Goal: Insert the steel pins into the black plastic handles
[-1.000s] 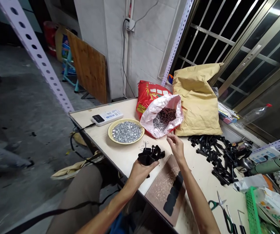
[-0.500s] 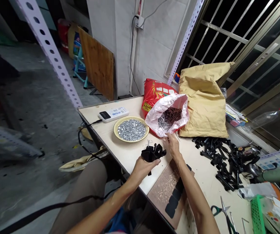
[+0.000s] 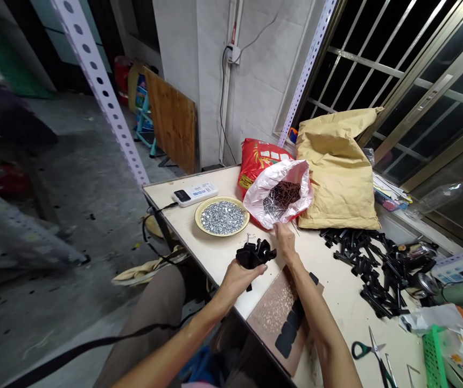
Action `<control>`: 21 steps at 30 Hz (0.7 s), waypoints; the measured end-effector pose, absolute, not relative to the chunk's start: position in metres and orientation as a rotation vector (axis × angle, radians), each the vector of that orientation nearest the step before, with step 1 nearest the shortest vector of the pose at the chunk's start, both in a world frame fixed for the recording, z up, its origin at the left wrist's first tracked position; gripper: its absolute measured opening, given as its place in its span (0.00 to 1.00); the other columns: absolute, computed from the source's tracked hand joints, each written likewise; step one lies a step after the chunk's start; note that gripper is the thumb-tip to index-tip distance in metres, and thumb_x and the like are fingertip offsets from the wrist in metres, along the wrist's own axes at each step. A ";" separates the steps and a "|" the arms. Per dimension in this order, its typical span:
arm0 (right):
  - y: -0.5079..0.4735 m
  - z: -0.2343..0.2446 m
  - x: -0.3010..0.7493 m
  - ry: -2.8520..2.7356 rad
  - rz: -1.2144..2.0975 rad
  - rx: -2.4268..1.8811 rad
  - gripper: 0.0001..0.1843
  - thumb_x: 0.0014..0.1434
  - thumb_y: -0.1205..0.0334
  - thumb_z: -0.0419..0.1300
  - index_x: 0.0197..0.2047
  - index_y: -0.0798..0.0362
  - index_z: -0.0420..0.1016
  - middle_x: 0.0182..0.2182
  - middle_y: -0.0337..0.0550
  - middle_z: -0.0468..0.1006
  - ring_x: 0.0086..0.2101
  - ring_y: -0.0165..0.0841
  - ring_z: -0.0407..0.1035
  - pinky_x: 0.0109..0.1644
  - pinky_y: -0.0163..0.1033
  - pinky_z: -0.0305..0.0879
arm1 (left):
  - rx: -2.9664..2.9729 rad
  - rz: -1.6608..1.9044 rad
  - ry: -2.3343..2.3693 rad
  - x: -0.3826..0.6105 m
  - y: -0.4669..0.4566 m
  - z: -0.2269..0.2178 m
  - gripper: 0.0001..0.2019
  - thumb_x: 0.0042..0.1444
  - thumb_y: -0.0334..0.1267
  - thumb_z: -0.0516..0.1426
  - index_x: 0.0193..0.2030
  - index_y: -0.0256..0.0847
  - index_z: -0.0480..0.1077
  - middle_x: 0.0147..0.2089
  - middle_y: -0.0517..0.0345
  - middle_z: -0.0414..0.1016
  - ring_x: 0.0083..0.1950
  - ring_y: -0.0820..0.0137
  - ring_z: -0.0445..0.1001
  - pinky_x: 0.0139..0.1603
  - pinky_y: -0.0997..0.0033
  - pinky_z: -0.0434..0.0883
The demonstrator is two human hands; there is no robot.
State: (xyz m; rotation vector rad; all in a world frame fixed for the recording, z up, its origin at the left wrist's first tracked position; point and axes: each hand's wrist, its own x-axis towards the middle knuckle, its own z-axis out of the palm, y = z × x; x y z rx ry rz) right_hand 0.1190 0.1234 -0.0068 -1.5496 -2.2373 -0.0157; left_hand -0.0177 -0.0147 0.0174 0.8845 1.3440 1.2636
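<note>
My left hand (image 3: 236,279) is wrapped round several black plastic parts (image 3: 251,255), held above the front of the table. A thin metal screw stands up from them. My right hand (image 3: 286,243) is closed at the near lip of the open red bag (image 3: 255,198), which has a pale pink inside. What its fingertips pinch is hidden. Long brown and silver screws (image 3: 283,195) fill the bag. Left of it, a yellow bowl (image 3: 215,234) holds many small silver metal pieces (image 3: 223,216). Below my right forearm lies a brown board (image 3: 261,312) with black pads (image 3: 286,339).
A large tan paper sack (image 3: 336,172) stands behind a heap of black plastic parts (image 3: 380,269). Scissors (image 3: 363,350) and a green basket (image 3: 433,355) are at the front right. A white power bank (image 3: 197,194) with a cable lies at the left edge.
The view has shifted slightly, so the scene sits a little further right and lower. My right hand's fingers are drawn closer together at the bag's lip. My left hand still holds the black parts.
</note>
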 end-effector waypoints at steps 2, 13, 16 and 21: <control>0.112 0.010 0.127 -2.155 -0.007 -1.552 0.15 0.65 0.67 0.43 0.42 0.58 0.71 0.34 0.48 0.76 0.33 0.33 0.71 0.36 0.35 0.63 | 0.916 1.253 1.424 -0.017 -0.012 0.014 0.08 0.35 0.40 0.63 0.22 0.39 0.72 0.23 0.57 0.76 0.30 0.64 0.74 0.33 0.67 0.69; -0.001 0.129 0.145 -2.275 0.193 -0.904 0.10 0.55 0.70 0.52 0.33 0.52 0.75 0.27 0.39 0.74 0.27 0.28 0.68 0.31 0.32 0.64 | 1.495 1.189 1.714 -0.012 -0.006 0.001 0.15 0.46 0.25 0.55 0.41 0.41 0.70 0.37 0.52 0.78 0.40 0.60 0.77 0.39 0.67 0.70; -0.002 0.130 0.145 -2.426 0.248 -0.919 0.12 0.53 0.72 0.51 0.33 0.52 0.75 0.27 0.39 0.73 0.26 0.27 0.67 0.30 0.31 0.64 | 1.649 1.226 1.721 -0.012 -0.010 0.005 0.14 0.47 0.23 0.52 0.39 0.40 0.69 0.37 0.51 0.77 0.42 0.60 0.75 0.41 0.65 0.70; 0.001 0.128 0.138 -2.544 0.384 -1.009 0.11 0.55 0.70 0.54 0.36 0.51 0.77 0.29 0.39 0.73 0.27 0.27 0.67 0.34 0.32 0.66 | 1.674 1.259 1.604 -0.006 -0.015 0.011 0.11 0.46 0.23 0.52 0.34 0.41 0.70 0.33 0.53 0.76 0.39 0.61 0.75 0.38 0.67 0.69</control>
